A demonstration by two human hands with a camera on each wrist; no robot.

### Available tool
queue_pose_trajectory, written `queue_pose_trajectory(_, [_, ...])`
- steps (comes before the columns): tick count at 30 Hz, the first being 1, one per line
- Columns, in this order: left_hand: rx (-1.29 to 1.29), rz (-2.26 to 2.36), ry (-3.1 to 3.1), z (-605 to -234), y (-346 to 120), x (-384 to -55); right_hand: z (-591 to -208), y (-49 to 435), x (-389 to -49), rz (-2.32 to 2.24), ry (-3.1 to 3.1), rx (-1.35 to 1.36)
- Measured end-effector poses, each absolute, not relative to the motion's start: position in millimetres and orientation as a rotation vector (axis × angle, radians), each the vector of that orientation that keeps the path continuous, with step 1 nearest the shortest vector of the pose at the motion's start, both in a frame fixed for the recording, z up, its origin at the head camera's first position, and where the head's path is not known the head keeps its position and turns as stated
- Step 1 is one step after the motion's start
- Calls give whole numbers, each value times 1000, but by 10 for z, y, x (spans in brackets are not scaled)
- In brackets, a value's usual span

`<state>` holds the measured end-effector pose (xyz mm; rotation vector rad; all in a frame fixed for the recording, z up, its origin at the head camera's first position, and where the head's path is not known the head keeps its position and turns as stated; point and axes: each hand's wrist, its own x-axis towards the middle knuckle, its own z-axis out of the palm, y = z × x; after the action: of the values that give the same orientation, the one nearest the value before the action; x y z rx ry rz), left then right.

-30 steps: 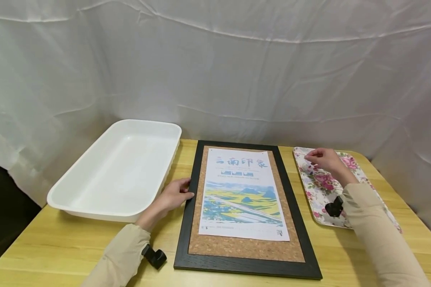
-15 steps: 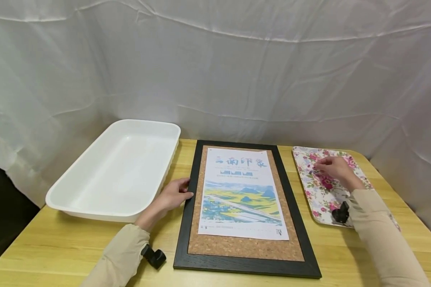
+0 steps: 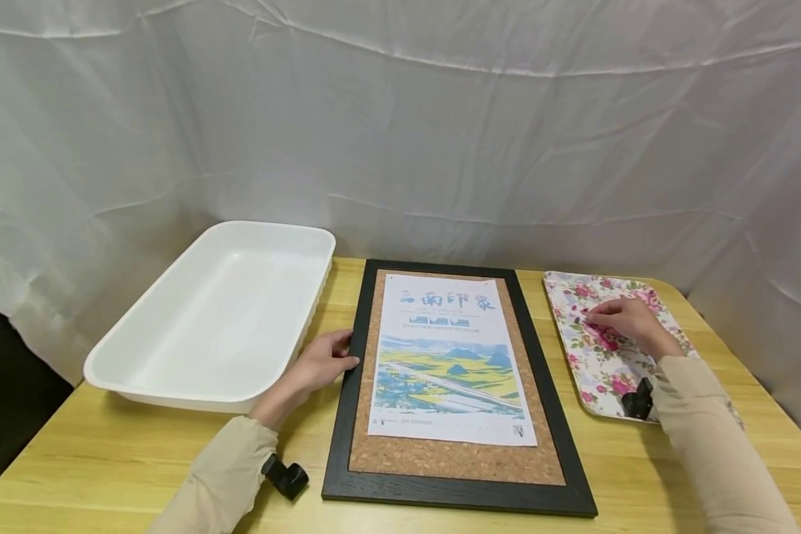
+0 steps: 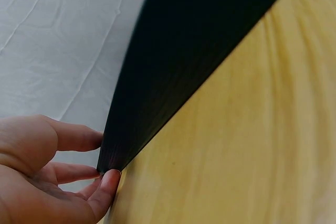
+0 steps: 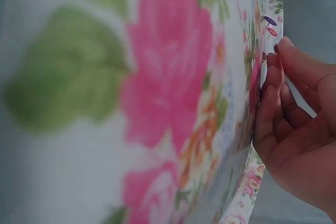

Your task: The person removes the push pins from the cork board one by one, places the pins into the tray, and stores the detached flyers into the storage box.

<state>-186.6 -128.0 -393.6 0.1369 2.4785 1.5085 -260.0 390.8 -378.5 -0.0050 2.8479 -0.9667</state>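
A black-framed cork board [image 3: 454,461] lies flat, a printed landscape poster [image 3: 450,360] on it with small tacks at its top corners. At the frame's left side, my left hand [image 3: 319,362] grips the edge, thumb and fingertips against it in the left wrist view. Over a floral tray [image 3: 594,393], my right hand [image 3: 630,322] has its thumb and fingertips closed together low at the surface. A small dark thumbtack [image 5: 276,49] sits between these tips in the right wrist view. Beside it are a blue thumbtack [image 5: 270,21] and a red thumbtack [image 5: 272,32].
A large white basin [image 3: 210,326] stands to the left, close to my left forearm. All of it rests on a wooden table [image 3: 140,460]. A pale curtain [image 3: 440,133] hangs behind and at both sides.
My right hand has moved right and slightly toward me over the tray, with its fingertips lower now. The left hand keeps its place on the frame's edge.
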Motion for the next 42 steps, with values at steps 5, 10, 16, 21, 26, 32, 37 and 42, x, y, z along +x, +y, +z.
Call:
queue_pose_trajectory(5, [131, 1513, 2476, -3948, -1274, -1869, -3791, 3918, -2601, -952, 2844, 13])
queue_pose_trajectory(10, [116, 1514, 2474, -3969, -1269, -1883, -3802, 3912, -2621, -942, 2835, 75])
queue_pose_trajectory(16, [103, 1507, 2476, -3963, -1263, -1888, -3809, 3913, -2620, -956, 2821, 87])
queue_pose_trajectory(21, [106, 1506, 2475, -3949, -1268, -1887, -3785, 3921, -2609, -984, 2804, 56])
queue_pose_trajectory(26, [115, 1518, 2467, -3946, -1274, -1883, -3778, 3932, -2607, -977, 2802, 34])
queue_pose_trajectory(32, [112, 1512, 2473, -3962, -1273, -1887, -3780, 3929, -2617, -965, 2802, 27])
queue_pose_trajectory(37, [107, 1508, 2480, -3962, -1265, -1886, -3781, 3923, -2612, -977, 2808, 50])
queue_pose_trajectory(42, [101, 1513, 2481, -3957, -1265, -1887, -3736, 3914, -2608, -1067, 2769, 126])
